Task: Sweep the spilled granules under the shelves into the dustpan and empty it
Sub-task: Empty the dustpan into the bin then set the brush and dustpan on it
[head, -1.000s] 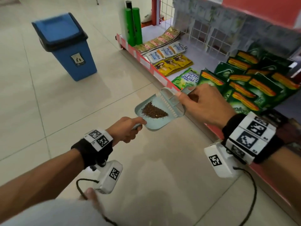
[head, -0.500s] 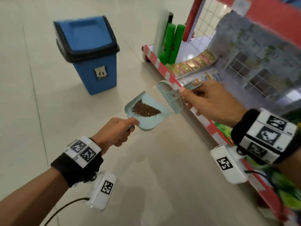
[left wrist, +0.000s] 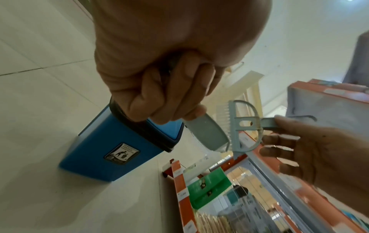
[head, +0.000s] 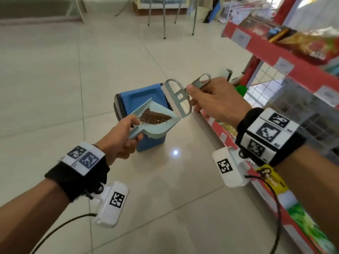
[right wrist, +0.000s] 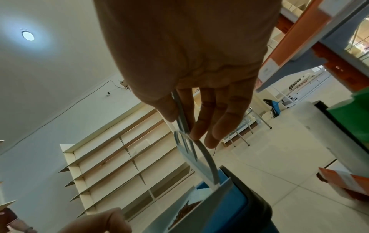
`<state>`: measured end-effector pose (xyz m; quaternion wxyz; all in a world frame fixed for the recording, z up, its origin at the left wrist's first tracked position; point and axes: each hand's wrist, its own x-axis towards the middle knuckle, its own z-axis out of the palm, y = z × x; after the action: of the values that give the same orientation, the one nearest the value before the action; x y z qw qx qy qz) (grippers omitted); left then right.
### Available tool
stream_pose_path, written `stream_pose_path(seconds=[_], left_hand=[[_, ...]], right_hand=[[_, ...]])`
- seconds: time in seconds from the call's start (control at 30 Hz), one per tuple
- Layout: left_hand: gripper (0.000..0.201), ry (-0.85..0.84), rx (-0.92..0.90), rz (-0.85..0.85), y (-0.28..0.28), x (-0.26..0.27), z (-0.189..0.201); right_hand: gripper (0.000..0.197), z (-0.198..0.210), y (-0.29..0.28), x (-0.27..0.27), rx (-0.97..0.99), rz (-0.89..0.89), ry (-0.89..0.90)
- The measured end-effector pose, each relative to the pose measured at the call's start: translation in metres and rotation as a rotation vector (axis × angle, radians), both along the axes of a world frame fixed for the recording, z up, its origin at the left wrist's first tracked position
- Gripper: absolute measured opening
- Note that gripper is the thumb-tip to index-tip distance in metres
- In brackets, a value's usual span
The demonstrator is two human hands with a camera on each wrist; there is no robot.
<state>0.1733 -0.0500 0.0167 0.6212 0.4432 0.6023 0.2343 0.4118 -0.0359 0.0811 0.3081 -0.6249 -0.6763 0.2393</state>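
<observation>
One dustpan (head: 156, 128), one brush (head: 177, 97), one bin (head: 139, 96) (blue), two hands.

I see glossy pale floor tiles (head: 55, 88), metal chair legs (head: 164, 19) at the floor's far edge, and empty cream wall shelving (right wrist: 119, 154) beyond.

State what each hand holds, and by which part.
Left hand grips the dustpan by its handle; right hand pinches the brush by its handle.
</observation>
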Motion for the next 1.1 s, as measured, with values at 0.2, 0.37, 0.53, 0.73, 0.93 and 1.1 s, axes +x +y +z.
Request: stream_pose_path(seconds=[0.2, 0.37, 0.53, 0.73, 0.93, 1.1], left_hand=[[0.030, -0.069, -0.202, 0.098, 0.020, 0.000, 0.008], [0.031, -0.056, -0.254, 0.176, 0.047, -0.001, 0.001], [0.033, -0.090, -0.308, 0.207, 0.073, -0.008, -0.006], [0.018, 0.000, -0.322, 0.186, 0.088, -0.013, -0.001], [0.014, 0.227, -0.192, 0.076, 0.110, -0.017, -0.018], [0.038, 0.513, 0.075, -0.001, 0.122, -0.027, -0.014]], right_hand=[[0.049, -0.010, 0.038, -0.020, -0.110, 0.055, -0.023], [0.053, -0.030, 0.073, -0.042, -0.117, 0.063, -0.041], [0.045, -0.045, 0.096, -0.053, -0.113, 0.138, -0.131], [0.050, -0.045, 0.118, -0.055, -0.150, 0.171, -0.150], [0.051, -0.054, 0.133, -0.057, -0.143, 0.185, -0.156], [0.051, -0.054, 0.133, -0.054, -0.102, 0.214, -0.183]])
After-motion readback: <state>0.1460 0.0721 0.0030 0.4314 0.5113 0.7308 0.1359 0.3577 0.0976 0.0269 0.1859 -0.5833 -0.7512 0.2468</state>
